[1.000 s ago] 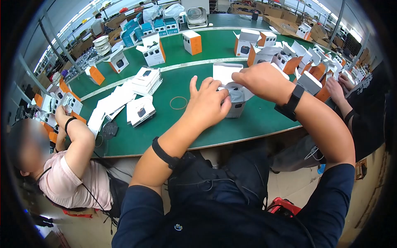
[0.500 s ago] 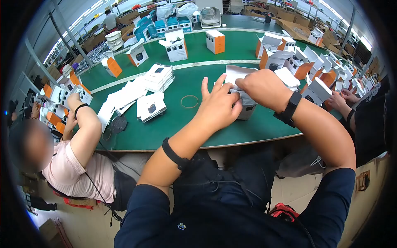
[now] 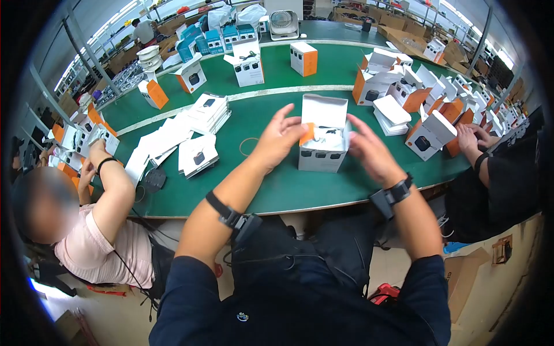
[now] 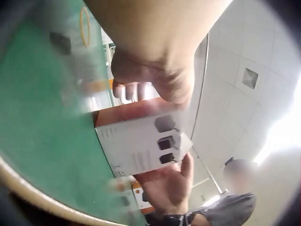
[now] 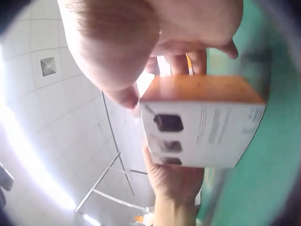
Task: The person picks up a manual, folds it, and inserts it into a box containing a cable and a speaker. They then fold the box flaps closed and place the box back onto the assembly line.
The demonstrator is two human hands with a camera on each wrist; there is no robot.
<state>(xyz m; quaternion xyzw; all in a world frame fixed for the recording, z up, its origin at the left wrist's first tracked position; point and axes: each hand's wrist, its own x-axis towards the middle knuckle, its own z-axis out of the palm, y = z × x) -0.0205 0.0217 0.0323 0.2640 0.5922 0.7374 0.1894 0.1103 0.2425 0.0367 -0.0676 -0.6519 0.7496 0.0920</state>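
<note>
A white box [image 3: 321, 160] with orange sides stands upright on the green table in front of the person, its lid raised and a cable and white pieces visible inside. The left hand [image 3: 281, 140] is at its left side, thumb by an orange side flap, fingers extended. At the right side is the right hand [image 3: 372, 151], fingers stretched and slightly blurred. In the left wrist view the box [image 4: 136, 141] stands between both hands. The right wrist view shows the box's orange side [image 5: 202, 89] beside the right hand; whether that hand touches it cannot be told.
Stacked white cards [image 3: 198, 154] and loose sheets lie left on the table [image 3: 254, 193]. More white cards [image 3: 392, 115] and several open boxes [image 3: 431, 135] stand right. A closed box [image 3: 303, 59] stands behind. People work on both sides.
Both hands have moved apart from above the box to its two sides. The box's inside and raised lid now show. The neighbour's hands at the right have moved closer together.
</note>
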